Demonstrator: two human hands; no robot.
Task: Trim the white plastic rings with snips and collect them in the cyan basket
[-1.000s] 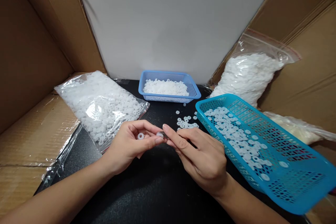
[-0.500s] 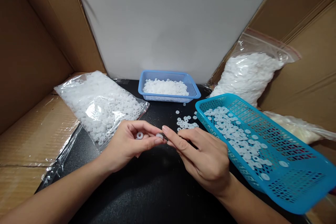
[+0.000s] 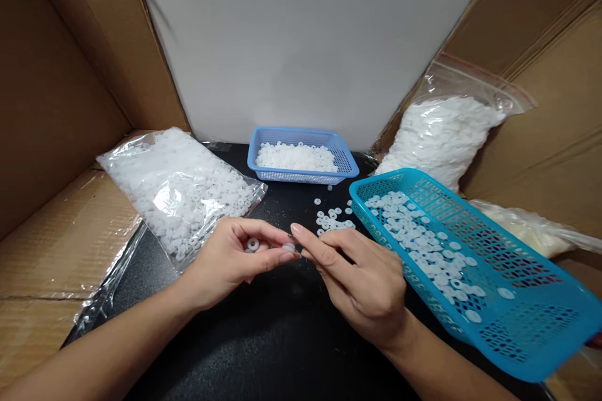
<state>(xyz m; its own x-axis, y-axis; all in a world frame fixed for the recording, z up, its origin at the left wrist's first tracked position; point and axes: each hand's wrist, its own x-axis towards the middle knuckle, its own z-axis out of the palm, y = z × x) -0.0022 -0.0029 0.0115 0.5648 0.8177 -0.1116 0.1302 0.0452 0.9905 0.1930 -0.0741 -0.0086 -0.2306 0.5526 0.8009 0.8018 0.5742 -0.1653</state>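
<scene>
My left hand [image 3: 239, 254] pinches a small white ring [image 3: 288, 248] between thumb and forefinger, and another white ring [image 3: 253, 244] rests within its curled fingers. Just right of it, my right hand [image 3: 360, 276] is closed, its fingertips close to the pinched ring. A thin dark object shows at those fingertips, too small to make out. Behind my right hand, several loose white rings [image 3: 332, 219] lie on the black table [image 3: 263, 338]. The turquoise basket [image 3: 531, 301], beside my right hand, holds many white rings.
A blue basket [image 3: 303, 177] filled with white rings stands at the back. To the left lies a clear bag [image 3: 183, 194] of rings. Another bag [image 3: 439, 131] of white pieces leans at the back right, with a bag of yellowish material [image 3: 531, 232] below it. Cardboard walls flank the table.
The pinched ring and my left fingertips have shifted slightly. My right hand has moved a little left, and the dark object at its fingertips shows less.
</scene>
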